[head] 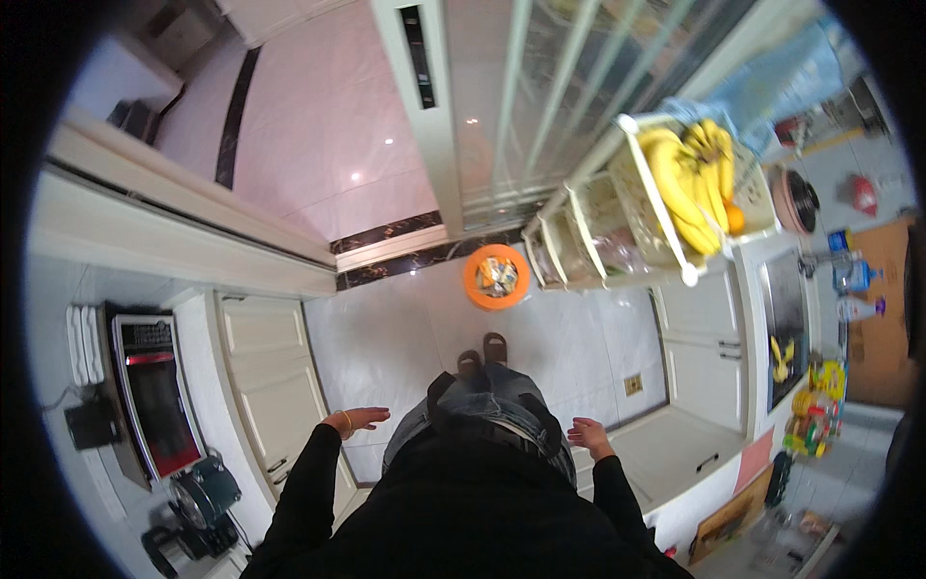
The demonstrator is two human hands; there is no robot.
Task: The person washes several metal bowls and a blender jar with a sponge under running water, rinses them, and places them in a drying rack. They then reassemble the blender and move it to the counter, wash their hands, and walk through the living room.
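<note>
My left hand (359, 420) hangs beside my hip on the picture's left, with a thin band at its wrist; its fingers are apart and hold nothing. On the other side, my right hand (587, 434) is also empty, its fingers spread near the lower cabinets. Both hands are away from any object. On the floor ahead of my feet stands an orange bin (475, 291) with wrappers in it. Right of the bin is a tiered cream plastic rack (587, 250); its top basket holds yellow bananas (694, 184) and an orange fruit (735, 218).
A sliding door frame (434, 137) with glass stands ahead. White cabinets (278, 362) line the left, below a countertop oven (160, 394) and a dark green kettle-like appliance (206, 492). At right are a sink (786, 318), bottles (857, 276) and a wooden board (731, 517).
</note>
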